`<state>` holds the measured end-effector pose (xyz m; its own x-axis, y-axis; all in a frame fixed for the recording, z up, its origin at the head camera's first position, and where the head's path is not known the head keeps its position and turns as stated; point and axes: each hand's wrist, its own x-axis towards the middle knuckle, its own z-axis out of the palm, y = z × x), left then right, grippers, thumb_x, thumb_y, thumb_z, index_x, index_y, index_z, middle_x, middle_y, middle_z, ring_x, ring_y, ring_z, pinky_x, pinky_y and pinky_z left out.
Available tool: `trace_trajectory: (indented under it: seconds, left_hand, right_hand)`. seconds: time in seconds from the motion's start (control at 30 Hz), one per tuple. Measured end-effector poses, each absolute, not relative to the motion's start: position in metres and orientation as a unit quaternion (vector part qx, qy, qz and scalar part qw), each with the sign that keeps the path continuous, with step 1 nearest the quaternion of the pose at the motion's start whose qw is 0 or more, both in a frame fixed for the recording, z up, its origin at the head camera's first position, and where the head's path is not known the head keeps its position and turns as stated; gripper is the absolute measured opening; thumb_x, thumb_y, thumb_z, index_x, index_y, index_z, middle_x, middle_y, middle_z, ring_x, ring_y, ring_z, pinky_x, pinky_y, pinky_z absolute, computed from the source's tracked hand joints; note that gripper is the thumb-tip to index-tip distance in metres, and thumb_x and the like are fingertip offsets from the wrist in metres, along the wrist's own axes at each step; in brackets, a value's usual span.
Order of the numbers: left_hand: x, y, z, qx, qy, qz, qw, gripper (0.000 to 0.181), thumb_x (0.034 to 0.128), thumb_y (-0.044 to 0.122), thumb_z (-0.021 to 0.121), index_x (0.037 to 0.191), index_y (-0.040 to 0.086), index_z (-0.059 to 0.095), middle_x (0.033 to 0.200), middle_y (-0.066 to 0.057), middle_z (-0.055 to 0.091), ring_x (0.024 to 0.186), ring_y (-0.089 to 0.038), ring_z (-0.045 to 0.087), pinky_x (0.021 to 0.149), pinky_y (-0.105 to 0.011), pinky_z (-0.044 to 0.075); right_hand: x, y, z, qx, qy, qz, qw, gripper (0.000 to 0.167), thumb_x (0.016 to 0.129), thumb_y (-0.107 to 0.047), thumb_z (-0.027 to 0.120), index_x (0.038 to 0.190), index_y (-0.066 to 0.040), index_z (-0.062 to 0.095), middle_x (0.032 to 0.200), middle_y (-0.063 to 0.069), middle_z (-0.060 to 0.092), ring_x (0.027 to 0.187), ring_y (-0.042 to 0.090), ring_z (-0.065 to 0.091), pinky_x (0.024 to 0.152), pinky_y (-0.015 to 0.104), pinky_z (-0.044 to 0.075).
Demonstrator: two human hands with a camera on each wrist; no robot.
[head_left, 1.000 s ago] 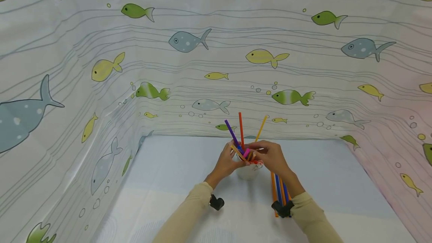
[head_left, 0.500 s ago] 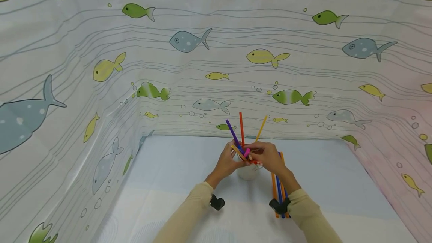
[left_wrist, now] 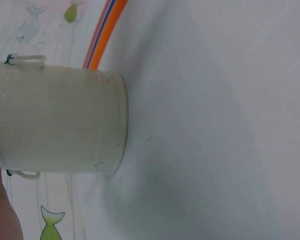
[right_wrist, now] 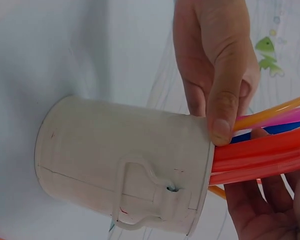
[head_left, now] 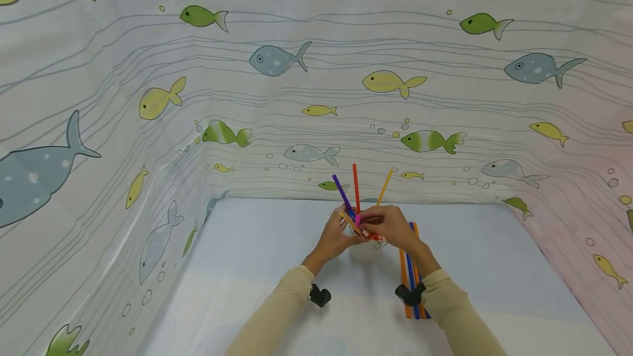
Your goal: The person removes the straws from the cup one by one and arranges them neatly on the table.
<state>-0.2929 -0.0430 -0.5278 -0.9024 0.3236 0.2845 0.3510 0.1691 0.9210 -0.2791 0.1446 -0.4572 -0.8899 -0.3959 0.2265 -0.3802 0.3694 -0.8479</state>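
In the head view, the pink stick (head_left: 357, 221) stood nearly upright between both hands' fingertips, nearer the right hand (head_left: 393, 229), whose thumb and forefinger seemed to pinch it. The left hand (head_left: 333, 238) gripped the cup (head_left: 365, 255) just below, while a purple stick (head_left: 342, 191), a red stick (head_left: 356, 188) and a yellow stick (head_left: 385, 187) fanned up beyond the fingers; an orange-and-blue bundle (head_left: 410, 268) lay right of them, nearer the body. In the left wrist view, the cup's smooth, cream, faintly specked cylinder ran down from the left hand (whether its base touched the table (left_wrist: 205, 125) I could not tell). In the right wrist view, the left thumb (right_wrist: 223, 115) pressed the rim (right_wrist: 200, 200), a looped handle (right_wrist: 119, 192) sat apart from it, and glossy, plastic-looking red sticks (right_wrist: 265, 147) crossed before the right hand's half-curled fingers (right_wrist: 246, 202).
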Motion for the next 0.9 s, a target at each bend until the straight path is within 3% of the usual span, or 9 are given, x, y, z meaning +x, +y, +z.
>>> trace_trajectory:
  seconds: [0.17,0.57,0.9]
  left_hand:
    - [-0.292,-0.043,-0.525,-0.220,-0.762,-0.609,0.009,0.087,0.0761,0.025,0.084,0.147,0.014,0.036,0.142,-0.014,0.039,0.137,-0.021,0.037,0.109,-0.038,0.037]
    - [-0.292,-0.043,-0.527,-0.213,-0.767,-0.606,0.008,0.089,0.0753,0.028,0.084,0.149,0.015,0.035,0.143,-0.013,0.038,0.137,-0.020,0.036,0.109,-0.036,0.037]
    - [-0.293,-0.042,-0.527,-0.213,-0.766,-0.606,0.007,0.093,0.0744,0.031,0.084,0.151,0.023,0.031,0.142,-0.003,0.038,0.137,-0.015,0.035,0.111,-0.036,0.034]
  right_hand:
    - [-0.279,0.145,-0.457,-0.222,0.834,-0.504,0.009,0.020,0.086,-0.007,0.074,0.105,-0.011,0.076,0.102,0.004,0.071,0.091,0.020,0.070,0.078,0.029,0.059]
    - [-0.274,0.144,-0.459,-0.212,0.825,-0.524,-0.003,0.021,0.087,-0.006,0.073,0.108,-0.009,0.075,0.104,0.007,0.070,0.092,0.021,0.070,0.078,0.028,0.058]
    - [-0.267,0.142,-0.447,-0.242,0.810,-0.529,-0.080,0.020,0.087,0.001,0.071,0.107,0.002,0.072,0.106,0.014,0.070,0.096,0.030,0.069,0.079,0.029,0.058]
